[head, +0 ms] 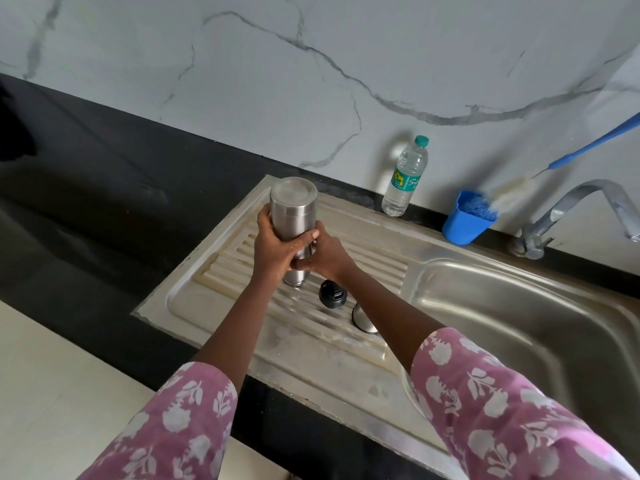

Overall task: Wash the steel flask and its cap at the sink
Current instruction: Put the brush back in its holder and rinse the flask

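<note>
I count one steel flask [292, 209], standing on the drainboard [311, 344]. The left hand [277, 245] and right hand [325, 254] both grasp it. One black cap [332, 294] and one steel cup lid [363, 318] sit just beside; one water bottle [405, 178] stands behind.

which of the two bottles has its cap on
The plastic water bottle by the wall: its green cap is on. The steel flask, gripped by the left hand and right hand, has none; its black cap lies on the drainboard.
</note>
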